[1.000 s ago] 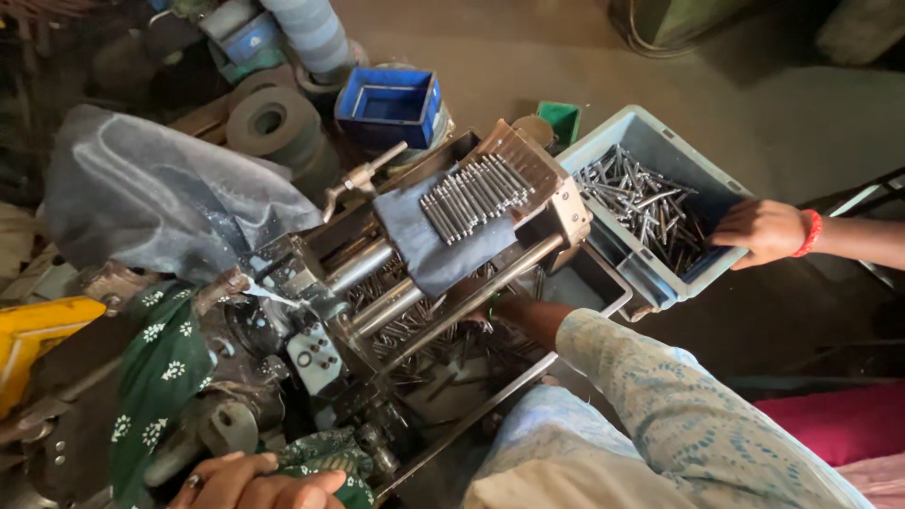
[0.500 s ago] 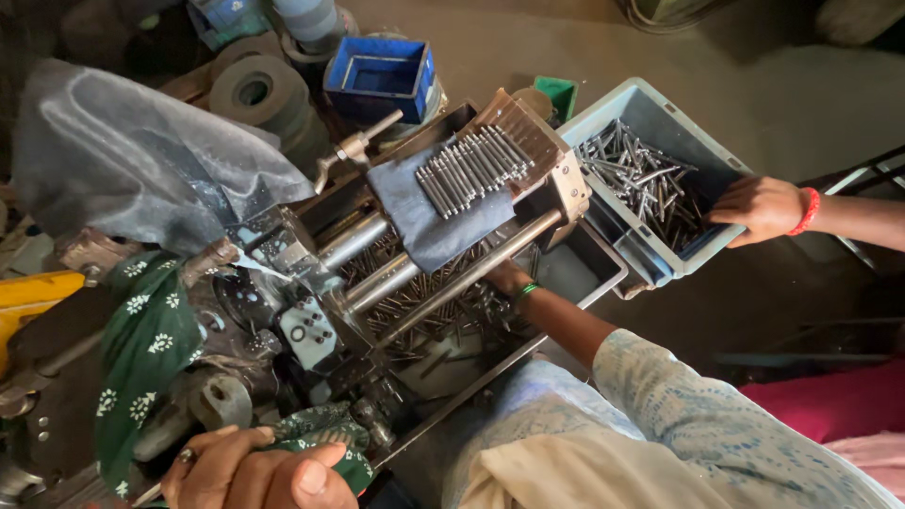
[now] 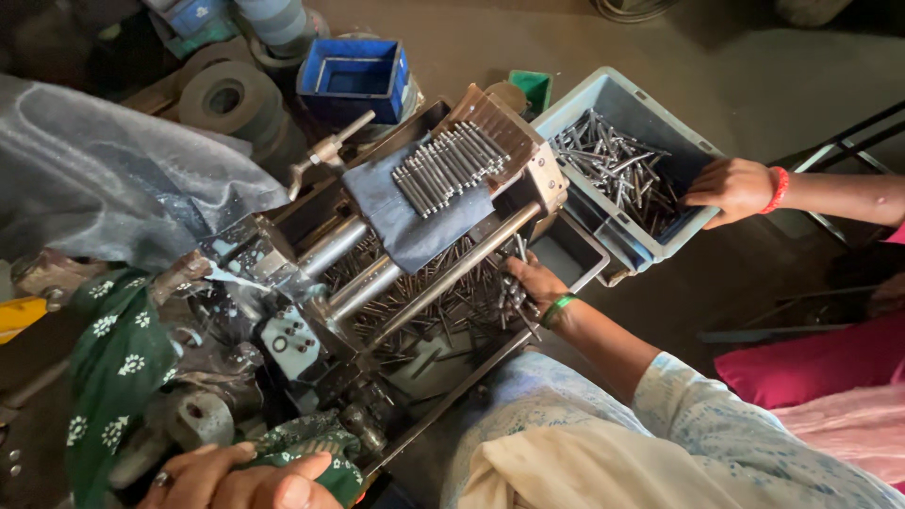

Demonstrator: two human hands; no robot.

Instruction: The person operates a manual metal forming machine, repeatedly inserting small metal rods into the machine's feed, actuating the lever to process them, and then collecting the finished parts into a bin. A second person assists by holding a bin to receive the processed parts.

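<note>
Pale blue patterned sleeve (image 3: 716, 424), green bangle (image 3: 558, 306), finger ring (image 3: 162, 479).

Your right hand (image 3: 533, 281) lies among rods in the machine tray (image 3: 575, 247); the rod-filled bin (image 3: 650, 104) sits right of it, behind.

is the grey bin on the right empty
No, the grey bin holds a heap of metal rods, and another person's hand rests at its near edge.

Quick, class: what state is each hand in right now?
Left hand: closed on green cloth.
Right hand: closed on metal pins.
</note>
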